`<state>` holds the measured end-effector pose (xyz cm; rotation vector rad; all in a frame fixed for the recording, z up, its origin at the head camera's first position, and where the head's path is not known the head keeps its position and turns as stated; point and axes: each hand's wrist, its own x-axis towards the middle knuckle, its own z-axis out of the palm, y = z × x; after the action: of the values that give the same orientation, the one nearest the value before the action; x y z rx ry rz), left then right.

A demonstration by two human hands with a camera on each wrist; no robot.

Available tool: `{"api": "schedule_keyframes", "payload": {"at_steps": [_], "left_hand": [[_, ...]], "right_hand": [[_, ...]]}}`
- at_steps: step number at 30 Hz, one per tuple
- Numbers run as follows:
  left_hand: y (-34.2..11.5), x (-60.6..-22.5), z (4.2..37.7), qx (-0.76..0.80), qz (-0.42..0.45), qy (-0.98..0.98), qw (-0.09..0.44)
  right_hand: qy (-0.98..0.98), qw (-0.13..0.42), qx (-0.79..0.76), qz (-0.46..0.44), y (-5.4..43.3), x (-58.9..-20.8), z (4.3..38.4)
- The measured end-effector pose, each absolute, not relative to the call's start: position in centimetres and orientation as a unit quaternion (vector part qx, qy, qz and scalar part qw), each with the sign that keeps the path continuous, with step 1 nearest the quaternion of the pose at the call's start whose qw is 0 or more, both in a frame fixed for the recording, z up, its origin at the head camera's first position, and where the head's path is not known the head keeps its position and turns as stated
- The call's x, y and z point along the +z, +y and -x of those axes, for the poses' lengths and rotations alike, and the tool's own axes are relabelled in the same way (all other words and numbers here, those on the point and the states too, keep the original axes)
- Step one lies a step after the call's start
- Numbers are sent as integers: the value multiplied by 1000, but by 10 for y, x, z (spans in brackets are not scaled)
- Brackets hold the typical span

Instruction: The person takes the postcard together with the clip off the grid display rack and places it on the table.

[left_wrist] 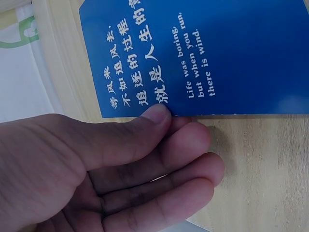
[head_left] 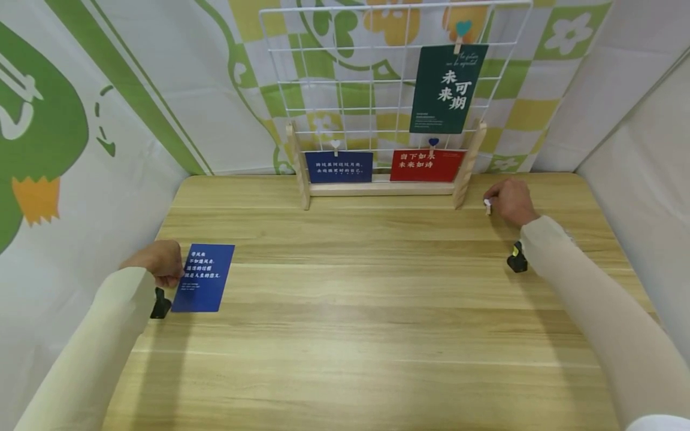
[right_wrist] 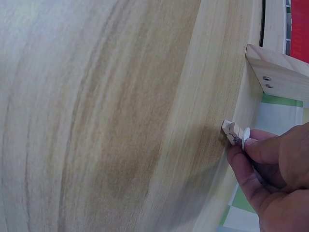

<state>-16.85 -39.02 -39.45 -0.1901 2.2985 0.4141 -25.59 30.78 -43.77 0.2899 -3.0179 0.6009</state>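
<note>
My left hand [head_left: 162, 262] pinches the long edge of a blue card [left_wrist: 227, 58] between thumb and fingertips. White Chinese and English lettering covers part of that card, which shows over the table's left side in the head view. Over at the back right, my right hand [head_left: 512, 200] pinches a small wooden clothespin [right_wrist: 233, 133] by the end with a white piece on it. The clothespin's free end points away from the fingers, close over the wood. Just left of this hand stands the wooden foot of a white wire grid rack [head_left: 372, 91].
On the rack hang a green card [head_left: 447, 90], a small blue card [head_left: 339, 167] and a red card [head_left: 426, 166], held by clothespins with heart tops. The rack stands along the back edge of the wooden table [head_left: 345, 335], before a patterned cloth [head_left: 523, 120].
</note>
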Motion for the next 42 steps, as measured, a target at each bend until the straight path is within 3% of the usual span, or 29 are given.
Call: {"api": "schedule_keyframes", "payload": {"at_steps": [42], "left_hand": [[-393,-391,165,144,66,903,399]], "right_hand": [[-976,28,193,-101,310,-435,253]]}}
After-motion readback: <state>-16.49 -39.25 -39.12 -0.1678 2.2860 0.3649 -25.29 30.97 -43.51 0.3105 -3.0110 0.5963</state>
